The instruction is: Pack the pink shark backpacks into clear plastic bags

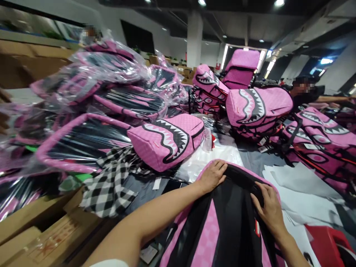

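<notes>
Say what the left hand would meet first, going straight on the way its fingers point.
The left hand lies at the top edge of the backpack, so it would likely first meet that backpack's black upper panel; whether it would brush or clear it is unclear.

Grey table surface (251, 152) beneath pink backpacks (324, 142), white sheets (308, 198), a checked cloth (111, 181)

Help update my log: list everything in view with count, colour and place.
Backpack: one, black and pink, bottom centre
Wrapped bags: many, pink and black, left
Unwrapped bags: several, mainly pink, centre to right
Checked cloth: one, black and white, left of centre
Sheets: several, white, right
Unclear object: one, red, lower right
Cardboard boxes: several, brown, left
Table: one, grey, centre
People: two or more, colours unclear, background
Lights: several, white, overhead
Left hand, right hand: one each, bare, on backpack
</notes>
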The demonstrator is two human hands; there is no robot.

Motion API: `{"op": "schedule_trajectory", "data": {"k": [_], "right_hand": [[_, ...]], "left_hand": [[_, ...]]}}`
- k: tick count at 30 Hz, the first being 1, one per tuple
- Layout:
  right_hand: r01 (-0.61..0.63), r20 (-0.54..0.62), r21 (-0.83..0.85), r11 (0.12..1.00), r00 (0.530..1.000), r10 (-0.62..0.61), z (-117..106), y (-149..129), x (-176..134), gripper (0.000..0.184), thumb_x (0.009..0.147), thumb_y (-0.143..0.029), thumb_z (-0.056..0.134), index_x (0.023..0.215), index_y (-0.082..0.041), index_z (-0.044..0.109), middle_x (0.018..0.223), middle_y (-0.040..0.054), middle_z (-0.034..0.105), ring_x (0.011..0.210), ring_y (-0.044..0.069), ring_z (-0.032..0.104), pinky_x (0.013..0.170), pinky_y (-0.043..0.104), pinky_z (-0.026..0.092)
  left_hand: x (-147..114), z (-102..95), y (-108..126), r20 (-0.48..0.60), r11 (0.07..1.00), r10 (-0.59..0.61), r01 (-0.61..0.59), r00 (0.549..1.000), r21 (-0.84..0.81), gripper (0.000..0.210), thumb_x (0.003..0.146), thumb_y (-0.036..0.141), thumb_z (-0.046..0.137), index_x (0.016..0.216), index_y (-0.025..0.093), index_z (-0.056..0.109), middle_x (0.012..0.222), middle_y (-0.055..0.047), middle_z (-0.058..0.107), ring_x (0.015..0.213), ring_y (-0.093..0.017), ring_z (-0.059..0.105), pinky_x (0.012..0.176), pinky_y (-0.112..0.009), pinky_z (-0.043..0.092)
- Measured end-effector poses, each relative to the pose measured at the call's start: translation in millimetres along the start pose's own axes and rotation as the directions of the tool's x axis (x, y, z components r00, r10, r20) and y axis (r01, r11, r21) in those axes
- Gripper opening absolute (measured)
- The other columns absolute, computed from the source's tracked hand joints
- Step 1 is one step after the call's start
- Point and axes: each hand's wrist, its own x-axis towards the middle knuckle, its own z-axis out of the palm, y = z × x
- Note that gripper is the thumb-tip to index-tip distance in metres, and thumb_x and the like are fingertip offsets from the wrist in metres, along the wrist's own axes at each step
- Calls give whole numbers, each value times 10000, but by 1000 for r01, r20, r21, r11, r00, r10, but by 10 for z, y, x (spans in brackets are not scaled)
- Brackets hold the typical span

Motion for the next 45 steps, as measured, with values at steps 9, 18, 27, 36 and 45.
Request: {"op": "schedule_trajectory", "data": {"k": [9,18,27,36,45], "right_hand": [[-292,489,6,956,835,252,535,390,208,364,977,-389,553,1277,-201,635,1224,136,684,1154,293,631,1020,463,492],[-403,468,-46,914,800,376,798,622,664,253,923,-392,665,1102,-214,673,1154,81,727,1079,239,683,921,358,522],[-342,327,-93,935,877,353,512,156,705,329,935,-229,531,1222,-149,673,1286,160,679,1232,295,616,1054,469,480],[-107,437,-184,977,882,179,255,-835,-235,484,989,-243,442,1457,-163,532,1583,100,450,1458,258,393,1193,450,290],[-202,359,-110,973,905,228,444,-758,-242,415,1021,-237,413,1403,-232,576,1555,86,490,1407,267,451,1069,464,398]], "left_hand": [[321,434,-395,473,1000,1,-6,881,10,175,937,199,567,1074,142,659,1161,-138,654,1151,-285,592,1042,-419,474],[486,164,178,554,965,-240,257,797,49,938,936,792,290,1592,120,294,1581,-288,379,1463,-463,363,1111,-625,365],[69,468,493,475,945,-261,323,840,-51,749,965,715,395,1582,292,347,1702,-169,120,1560,-429,10,1176,-701,198],[101,535,441,219,964,-265,264,939,34,489,1050,316,352,1463,114,517,1591,-200,419,1520,-357,289,1183,-560,287],[-736,-133,942,390,758,640,-460,662,-463,318,946,502,521,862,228,656,825,-40,698,764,-216,609,819,-375,461]]}}
